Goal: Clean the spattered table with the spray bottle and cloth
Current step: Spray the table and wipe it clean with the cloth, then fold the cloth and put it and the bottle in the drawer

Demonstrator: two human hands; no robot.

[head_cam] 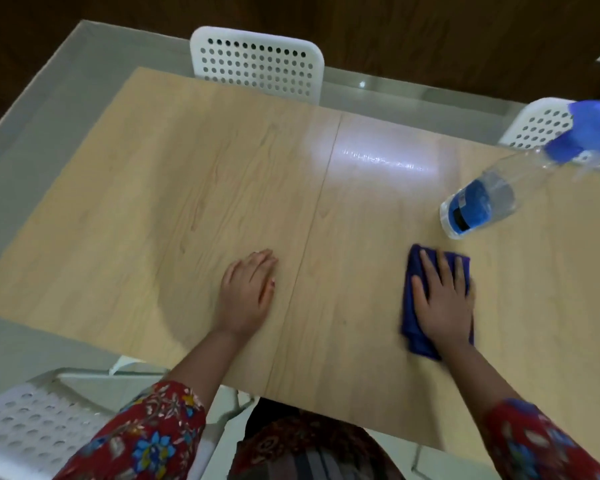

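**Pressing a folded dark blue cloth (411,313) onto the pale wood-grain table (187,202)**

Seen from the head camera, the right hand (444,303) lay flat on the cloth, fingers straight and spread, pinning it to the table top right of the centre seam. The left hand (248,292) rested palm down on bare wood left of the seam, fingers straight and close together, holding nothing. The clear plastic spray bottle (492,199) with a blue trigger head stood just beyond the cloth, apart from it. A white perforated plastic chair (257,64) stood at the far edge
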